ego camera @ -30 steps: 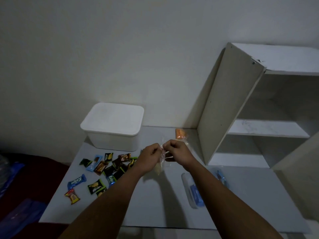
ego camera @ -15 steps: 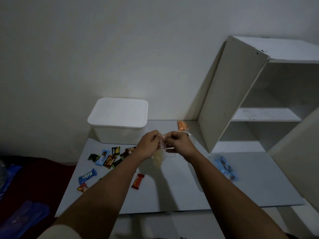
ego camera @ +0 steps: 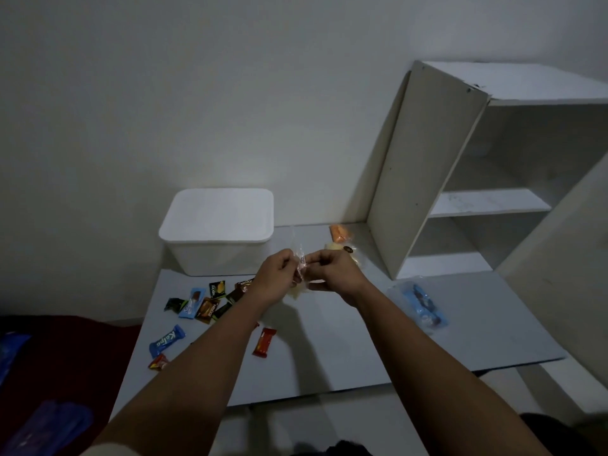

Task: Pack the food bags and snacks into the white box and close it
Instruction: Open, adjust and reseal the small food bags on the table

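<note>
Two hands are meeting above a grey table (ego camera: 329, 357), the left hand (ego camera: 278, 278) and the right hand (ego camera: 332, 274) each pinching the top of a clear plastic food bag (ego camera: 301, 268) between curled fingers and thumb, the bag hanging between them with something pale yellow showing at its lower end. Beyond and to the right of the right hand, a white shelf unit (ego camera: 427, 179) is standing open against the wall. Just beyond the left hand, the white box (ego camera: 218, 232) is sitting at the back of the table with its lid on. Well to the right of the right hand, a clear bag with blue packets (ego camera: 419, 304) is lying flat on the table. Directly behind the right hand, a second pale food bag (ego camera: 348, 255) is resting on the table, and farther back an orange snack (ego camera: 339, 232) is lying near the foot of the shelf unit. To the left of the left hand, a cluster of small wrapped snacks (ego camera: 205, 302) is lying scattered; nearer the camera and left of the left forearm, a blue wrapper (ego camera: 166, 339) is lying apart from the cluster. Between the two forearms, a red wrapper (ego camera: 264, 342) is lying alone on the table.
</note>
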